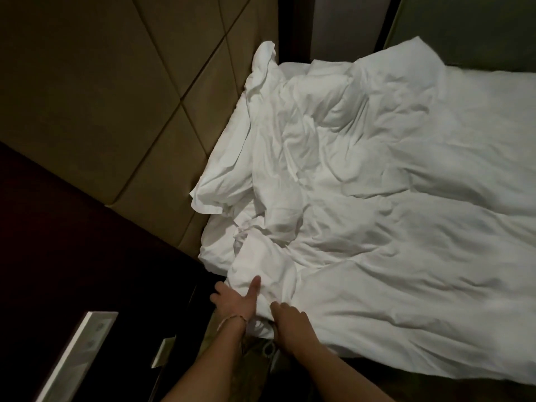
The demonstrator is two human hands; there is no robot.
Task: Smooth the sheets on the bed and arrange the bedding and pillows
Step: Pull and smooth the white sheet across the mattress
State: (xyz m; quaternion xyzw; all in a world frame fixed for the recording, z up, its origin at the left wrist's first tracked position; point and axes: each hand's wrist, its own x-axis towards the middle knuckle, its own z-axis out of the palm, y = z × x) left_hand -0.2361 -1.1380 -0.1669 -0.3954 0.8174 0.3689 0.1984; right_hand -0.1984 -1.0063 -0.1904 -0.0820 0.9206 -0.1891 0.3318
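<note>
Left hand point(235, 304) thumb extended, right hand point(290, 323) fingers curled, forearms parallel.

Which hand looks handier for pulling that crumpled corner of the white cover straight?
Probably the left hand: its thumb already lies on the duvet corner. The right hand grips the edge nearer the body.

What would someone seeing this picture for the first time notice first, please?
The rumpled white duvet fills the right side, heavily creased near the padded headboard. A pillow lies half buried against that headboard at the bed's upper left. At the bottom centre, the left hand and right hand both grip the duvet's near corner at the bed's edge.
</note>
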